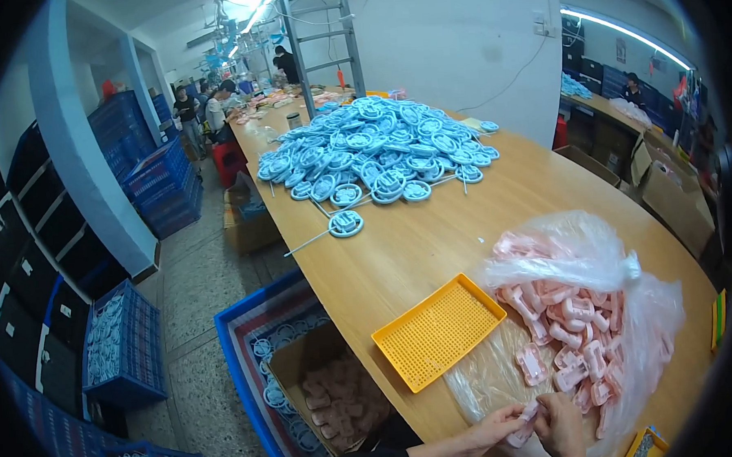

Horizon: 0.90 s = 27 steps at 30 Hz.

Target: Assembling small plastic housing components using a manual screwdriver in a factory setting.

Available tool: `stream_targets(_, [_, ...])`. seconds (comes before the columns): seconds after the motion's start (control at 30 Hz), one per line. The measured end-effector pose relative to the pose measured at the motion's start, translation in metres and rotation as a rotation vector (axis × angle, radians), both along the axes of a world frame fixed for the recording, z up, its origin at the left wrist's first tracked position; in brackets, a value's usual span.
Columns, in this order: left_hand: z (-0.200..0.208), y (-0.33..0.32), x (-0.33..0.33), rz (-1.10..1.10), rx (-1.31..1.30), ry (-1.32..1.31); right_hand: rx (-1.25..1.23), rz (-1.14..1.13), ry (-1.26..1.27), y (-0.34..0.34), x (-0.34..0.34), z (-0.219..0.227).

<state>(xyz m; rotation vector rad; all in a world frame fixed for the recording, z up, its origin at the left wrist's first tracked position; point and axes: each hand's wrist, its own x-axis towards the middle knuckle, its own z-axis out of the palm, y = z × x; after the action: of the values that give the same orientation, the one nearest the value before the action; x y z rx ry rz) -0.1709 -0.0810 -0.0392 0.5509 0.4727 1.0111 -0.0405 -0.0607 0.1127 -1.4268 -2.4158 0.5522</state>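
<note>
At table (416,247), hands (563,428) hold pink piece (520,436) between them.

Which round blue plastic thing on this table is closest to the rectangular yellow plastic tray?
The frontmost round light-blue plastic piece, its stick pointing left; the others form the heap behind it.

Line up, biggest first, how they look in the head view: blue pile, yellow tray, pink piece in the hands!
1. Pile of round light-blue plastic pieces
2. Yellow perforated tray
3. Pink plastic piece, partly covered
</note>
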Motion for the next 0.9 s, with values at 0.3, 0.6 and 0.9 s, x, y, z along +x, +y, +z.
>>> stream_targets(0.3, [0.001,-0.013,-0.018,-0.024,0.105,-0.071,-0.012,0.12,0.065,-0.001,-0.009,-0.014])
stream_targets(0.6, [0.01,-0.014,-0.042,-0.035,0.039,-0.058,0.011,0.075,0.219,0.004,-0.012,-0.028])
stream_targets(0.9, [0.088,-0.032,-0.123,0.28,0.111,0.363,0.011,-0.188,0.304,0.044,0.038,-0.037])
